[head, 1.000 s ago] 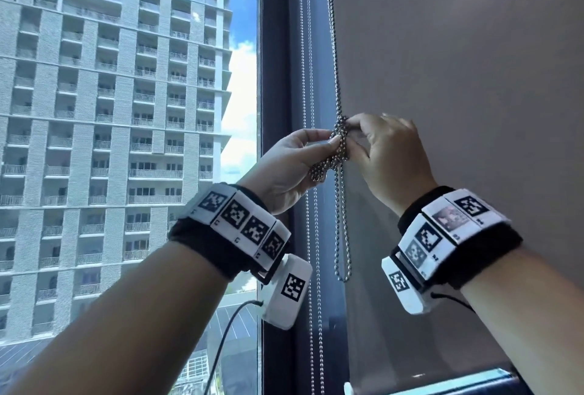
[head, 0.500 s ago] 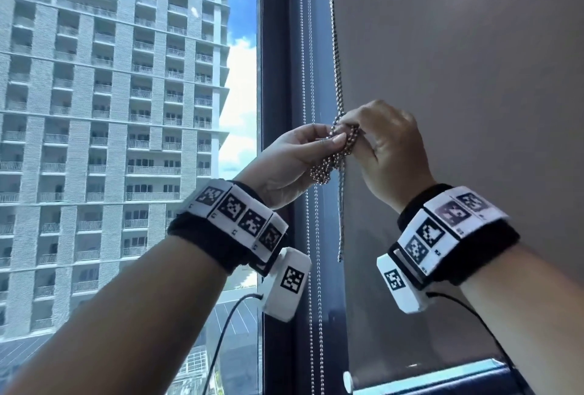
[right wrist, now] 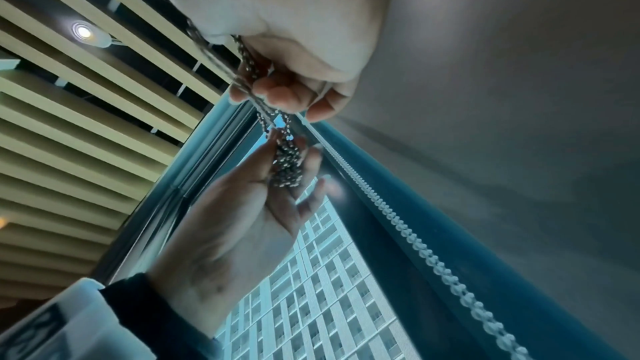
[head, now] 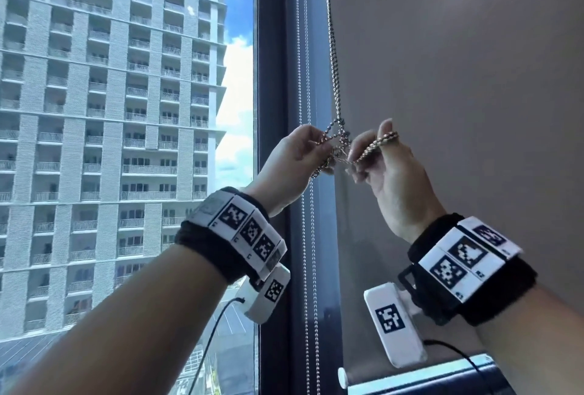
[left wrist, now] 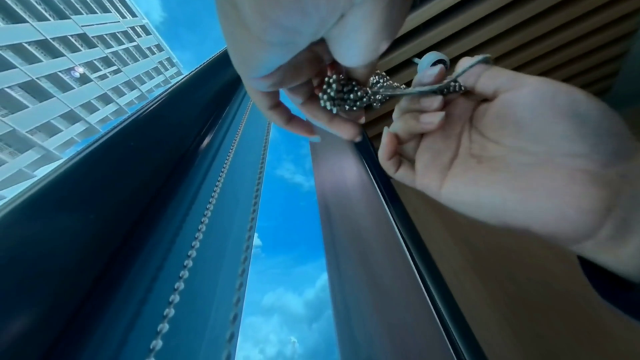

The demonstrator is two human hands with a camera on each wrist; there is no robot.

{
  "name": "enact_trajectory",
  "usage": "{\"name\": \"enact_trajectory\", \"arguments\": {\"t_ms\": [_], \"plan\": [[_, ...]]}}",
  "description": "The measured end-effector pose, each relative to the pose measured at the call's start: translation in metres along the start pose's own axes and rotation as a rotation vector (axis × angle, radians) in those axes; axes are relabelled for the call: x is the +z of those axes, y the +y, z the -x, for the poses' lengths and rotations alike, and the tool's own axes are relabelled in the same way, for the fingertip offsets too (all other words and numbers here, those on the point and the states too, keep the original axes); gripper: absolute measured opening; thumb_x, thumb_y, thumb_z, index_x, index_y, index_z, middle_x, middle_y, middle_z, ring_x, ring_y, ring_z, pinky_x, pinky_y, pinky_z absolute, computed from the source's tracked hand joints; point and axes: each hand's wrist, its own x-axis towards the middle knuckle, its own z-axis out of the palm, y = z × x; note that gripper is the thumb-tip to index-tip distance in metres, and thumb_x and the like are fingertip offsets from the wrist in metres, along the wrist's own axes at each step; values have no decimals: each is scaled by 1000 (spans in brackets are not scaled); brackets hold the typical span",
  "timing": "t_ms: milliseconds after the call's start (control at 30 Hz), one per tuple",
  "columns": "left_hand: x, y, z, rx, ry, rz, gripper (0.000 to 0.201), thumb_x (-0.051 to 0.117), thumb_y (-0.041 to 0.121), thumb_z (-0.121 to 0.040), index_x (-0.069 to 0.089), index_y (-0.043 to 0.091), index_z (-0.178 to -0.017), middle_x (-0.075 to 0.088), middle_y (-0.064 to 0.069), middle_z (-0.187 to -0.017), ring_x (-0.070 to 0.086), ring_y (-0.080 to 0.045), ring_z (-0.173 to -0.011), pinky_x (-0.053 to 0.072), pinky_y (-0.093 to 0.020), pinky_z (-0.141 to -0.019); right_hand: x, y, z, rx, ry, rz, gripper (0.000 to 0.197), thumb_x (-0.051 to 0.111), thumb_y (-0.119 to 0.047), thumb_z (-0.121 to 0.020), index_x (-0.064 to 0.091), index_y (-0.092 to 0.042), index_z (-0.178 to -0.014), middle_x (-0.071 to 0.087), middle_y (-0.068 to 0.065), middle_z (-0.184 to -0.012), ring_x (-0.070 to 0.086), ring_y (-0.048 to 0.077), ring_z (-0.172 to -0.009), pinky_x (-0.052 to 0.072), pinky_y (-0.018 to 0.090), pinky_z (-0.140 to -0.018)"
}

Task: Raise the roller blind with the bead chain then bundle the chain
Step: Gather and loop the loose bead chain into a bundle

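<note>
The metal bead chain (head: 332, 47) hangs down in front of the grey roller blind (head: 458, 78) and ends in a knotted bundle (head: 343, 145) between my hands. My left hand (head: 311, 142) pinches the bunched loops on the bundle's left side; in the left wrist view the beads (left wrist: 346, 92) sit between its thumb and fingers. My right hand (head: 377, 143), palm towards me, grips a strand of chain (head: 380, 142) drawn out to the right over its curled fingers. In the right wrist view the bundle (right wrist: 287, 163) lies against the left hand (right wrist: 242, 215).
A second pair of bead chains (head: 308, 236) hangs straight down along the dark window frame (head: 271, 110), left of my hands. The blind's bottom bar (head: 410, 374) lies low on the right. Glass with a tower block (head: 110, 110) outside fills the left.
The hands have moved apart. My right hand has turned palm-up and drawn a strand out to the right. The loop that hung below the hands is gone from there.
</note>
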Motion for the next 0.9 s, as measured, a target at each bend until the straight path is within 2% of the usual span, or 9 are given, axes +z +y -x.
{"name": "enact_trajectory", "arguments": {"t_ms": [100, 200, 300, 400, 433, 500, 600, 733, 900], "plan": [[-5, -5, 2, -54, -4, 34, 7, 54, 15, -95, 54, 11, -89, 61, 2, -70, 56, -6, -50, 44, -24, -55, -12, 5, 12, 84, -17, -38, 69, 16, -58, -93, 54, -15, -55, 52, 1, -56, 41, 19, -56, 37, 34, -69], [-13, -11, 5, -74, 8, 50, 5, 61, 16, -90, 60, 15, -85, 60, 6, -69, 53, -3, -57, 39, -19, -57, -21, 13, 26, 123, 8, 94, 61, 29, -58, -91, 47, -19, -48, 42, 2, -50, 39, 17, -53, 33, 42, -80], [-12, -14, 8, -103, -16, 127, 2, 63, 15, -88, 64, 16, -90, 62, 5, -75, 53, -3, -63, 40, -16, -61, -20, 18, 43, 109, -21, 279, 55, 31, -46, -95, 40, -24, -46, 35, 5, -49, 35, 19, -50, 35, 44, -71], [-7, -15, 10, -115, -6, 202, 6, 64, 14, -88, 66, 16, -93, 66, 4, -77, 54, -4, -66, 41, -16, -64, -12, 28, 68, 160, -119, 423, 56, 32, -54, -93, 39, -19, -50, 35, 8, -50, 34, 24, -49, 41, 57, -65], [-4, -16, 11, -116, -8, 213, 7, 64, 15, -88, 67, 15, -95, 67, 2, -80, 54, -6, -69, 41, -19, -66, -8, 32, 76, 185, -123, 401, 56, 33, -54, -92, 39, -15, -53, 34, 7, -50, 31, 25, -48, 39, 58, -62], [1, -16, 14, -121, -20, 236, 12, 63, 15, -89, 67, 13, -100, 67, 0, -83, 56, -6, -71, 41, -21, -68, -2, 41, 88, 204, -68, 314, 53, 37, -48, -93, 37, -8, -57, 30, 2, -52, 27, 20, -49, 33, 45, -57], [13, -13, 18, -151, -51, 271, 15, 61, 16, -91, 62, 15, -106, 69, 2, -86, 61, -5, -71, 45, -23, -70, 0, 50, 92, 183, -77, 402, 50, 36, -50, -93, 35, -12, -60, 30, -10, -51, 28, 10, -50, 32, 28, -55], [24, -8, 22, -212, -81, 382, 22, 56, 14, -93, 48, 15, -113, 67, -6, -90, 66, -19, -76, 50, -25, -66, 3, 60, 94, 133, -124, 552, 46, 36, -51, -93, 34, -21, -59, 29, -12, -54, 27, 6, -53, 26, 28, -53], [24, -9, 23, -247, -53, 442, 22, 50, 4, -96, 45, 11, -116, 61, -8, -82, 62, -19, -69, 48, -35, -74, 4, 64, 95, 101, -132, 600, 44, 38, -47, -94, 36, -21, -60, 33, -10, -57, 31, 6, -55, 31, 30, -55]]}}
